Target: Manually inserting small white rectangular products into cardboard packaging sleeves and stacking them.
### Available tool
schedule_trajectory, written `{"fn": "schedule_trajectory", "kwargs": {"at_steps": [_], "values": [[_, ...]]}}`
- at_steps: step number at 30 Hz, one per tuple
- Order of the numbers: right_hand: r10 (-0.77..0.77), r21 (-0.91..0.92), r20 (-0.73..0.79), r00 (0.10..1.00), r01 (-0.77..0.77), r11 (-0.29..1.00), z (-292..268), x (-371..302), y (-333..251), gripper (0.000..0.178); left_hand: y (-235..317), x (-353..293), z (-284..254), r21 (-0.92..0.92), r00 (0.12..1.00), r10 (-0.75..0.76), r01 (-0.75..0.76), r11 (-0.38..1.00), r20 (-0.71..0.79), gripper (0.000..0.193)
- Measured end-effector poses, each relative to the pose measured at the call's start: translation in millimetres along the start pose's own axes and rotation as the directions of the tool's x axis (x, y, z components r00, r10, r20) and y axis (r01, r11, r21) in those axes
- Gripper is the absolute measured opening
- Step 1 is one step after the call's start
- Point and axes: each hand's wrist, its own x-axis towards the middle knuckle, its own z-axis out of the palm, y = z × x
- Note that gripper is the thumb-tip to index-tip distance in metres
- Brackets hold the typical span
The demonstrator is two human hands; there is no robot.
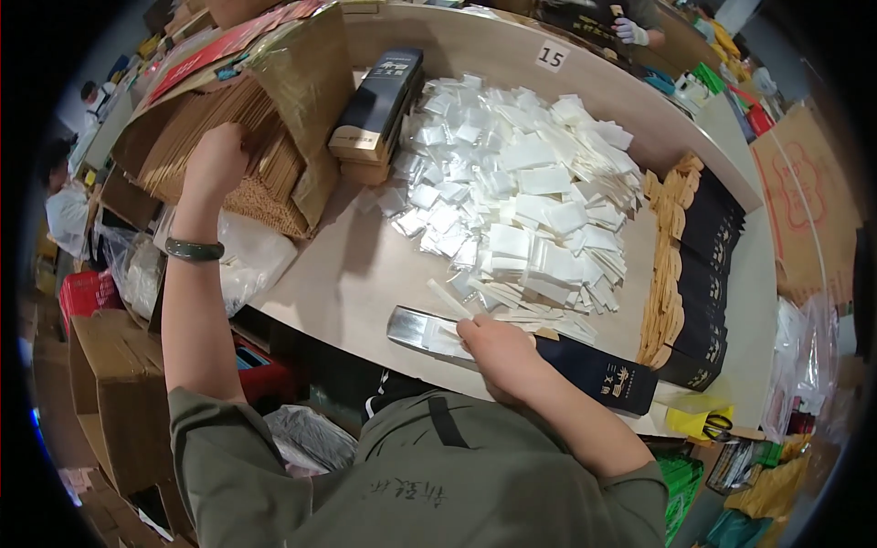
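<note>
My left hand (219, 157), its wrist in a dark green bangle (195, 249), reaches into an open carton (315, 100) packed with thin brown wooden sticks (265, 196) like chopsticks. Its fingers look bent together on the sticks; what they pinch is hidden. At the front table edge my right hand (501, 354) is closed around a long dark navy paper sleeve (585, 370). A shiny silver end (413, 331) sticks out to the left of that hand, with white slips beside it. Just beyond lies a heap of small white packets (539, 196).
A navy box (382, 96) stands beside the carton. Navy sleeves with tan ends (699, 274) are stacked along the right side. Yellow packaging with scissors (699, 420) sits at the right corner. A raised rim (466, 36) borders the table's back. Across it, a person's gloved hand (630, 32) shows.
</note>
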Motion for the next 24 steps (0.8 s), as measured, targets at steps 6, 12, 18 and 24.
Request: {"fn": "schedule_trajectory", "kwargs": {"at_steps": [6,12,18,24], "values": [[0.059,0.01,-0.195,0.979,-0.058,0.998,5.0,-9.4,-4.1,0.019,10.3,-18.2,-18.8,0.044,0.98,-0.094,0.103,0.994,-0.176,0.025],[-0.046,0.04,-0.529,0.847,0.079,0.996,-2.2,-51.6,23.0,0.032,1.2,-166.1,50.4,-0.812,0.74,-0.633,0.214,0.543,-0.228,0.025],[-0.011,0.012,-0.358,0.934,0.017,1.0,8.6,-75.0,33.3,0.034,92.5,-223.4,84.2,-0.87,0.856,0.301,0.287,0.402,0.421,0.009],[-0.115,0.063,-0.364,0.924,0.148,0.987,7.2,-69.2,45.6,0.036,137.2,-213.1,106.1,-0.844,0.834,0.247,0.389,0.37,0.493,0.004]]}}
